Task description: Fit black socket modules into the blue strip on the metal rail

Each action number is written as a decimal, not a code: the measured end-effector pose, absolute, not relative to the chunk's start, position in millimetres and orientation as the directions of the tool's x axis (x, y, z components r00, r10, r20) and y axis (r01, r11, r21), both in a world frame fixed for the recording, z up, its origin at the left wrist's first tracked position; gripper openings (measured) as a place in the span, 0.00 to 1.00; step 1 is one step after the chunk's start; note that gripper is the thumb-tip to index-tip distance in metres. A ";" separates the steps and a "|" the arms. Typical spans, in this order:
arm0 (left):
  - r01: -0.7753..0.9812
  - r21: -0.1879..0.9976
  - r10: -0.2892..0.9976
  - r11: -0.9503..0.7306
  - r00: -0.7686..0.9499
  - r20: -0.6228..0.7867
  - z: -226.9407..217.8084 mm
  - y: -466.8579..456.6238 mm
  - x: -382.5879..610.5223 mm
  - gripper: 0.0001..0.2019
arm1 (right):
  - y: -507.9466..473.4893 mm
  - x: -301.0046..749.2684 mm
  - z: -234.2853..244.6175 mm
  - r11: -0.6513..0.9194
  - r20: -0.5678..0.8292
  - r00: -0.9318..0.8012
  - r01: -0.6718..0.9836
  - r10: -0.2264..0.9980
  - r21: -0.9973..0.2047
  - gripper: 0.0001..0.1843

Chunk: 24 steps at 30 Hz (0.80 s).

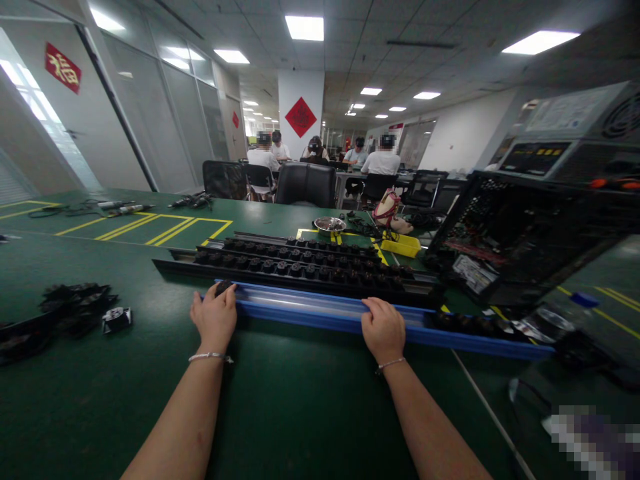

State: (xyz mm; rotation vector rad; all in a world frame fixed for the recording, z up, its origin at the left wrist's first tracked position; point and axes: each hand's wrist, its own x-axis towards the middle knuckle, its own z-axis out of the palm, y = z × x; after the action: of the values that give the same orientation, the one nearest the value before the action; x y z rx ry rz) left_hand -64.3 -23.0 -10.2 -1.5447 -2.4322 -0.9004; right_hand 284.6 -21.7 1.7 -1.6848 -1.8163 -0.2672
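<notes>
A long blue rail tray [320, 313] lies across the green table in front of me. My left hand [215, 315] rests at its left end, fingers curled over the edge, touching a small black part [223, 287]. My right hand [383, 327] grips the tray's near edge about midway along, fingers folded over it. Several small black parts [465, 325] sit in the tray's right stretch. Behind it lie black rail trays [300, 263] filled with rows of black parts.
A pile of black parts [70, 303] lies at the left. An open computer case [530, 233] stands at the right under a grey unit. A metal bowl [329, 225] and a yellow bin [401, 245] sit farther back. Several people sit at desks beyond black chairs [306, 185].
</notes>
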 end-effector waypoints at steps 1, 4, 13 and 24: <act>0.850 0.421 0.768 0.316 -0.490 0.412 -9.9 -22.9 -64.2 0.20 | -21.7 284.7 1.8 0.159 0.571 0.024 0.950 0.821 -0.269 0.18; 0.840 0.425 0.732 0.338 -0.518 0.442 -8.8 -22.9 -64.6 0.19 | -21.8 284.8 2.0 0.161 0.571 0.025 0.949 0.820 -0.272 0.18; 0.869 0.343 0.753 0.357 -0.485 0.444 -1.6 -23.4 -70.6 0.21 | -22.3 284.7 2.9 0.146 0.551 0.034 0.949 0.834 -0.279 0.19; 0.867 0.353 0.789 0.353 -0.478 0.385 7.5 -26.5 -75.6 0.22 | -23.5 284.3 4.6 0.158 0.560 0.032 0.945 0.828 -0.287 0.18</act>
State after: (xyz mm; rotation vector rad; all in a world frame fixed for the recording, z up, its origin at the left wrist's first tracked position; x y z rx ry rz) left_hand -75.6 -26.5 7.5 -1.5164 -2.4585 -0.7840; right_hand 284.3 -23.5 4.6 -1.6871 -1.8122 -0.2388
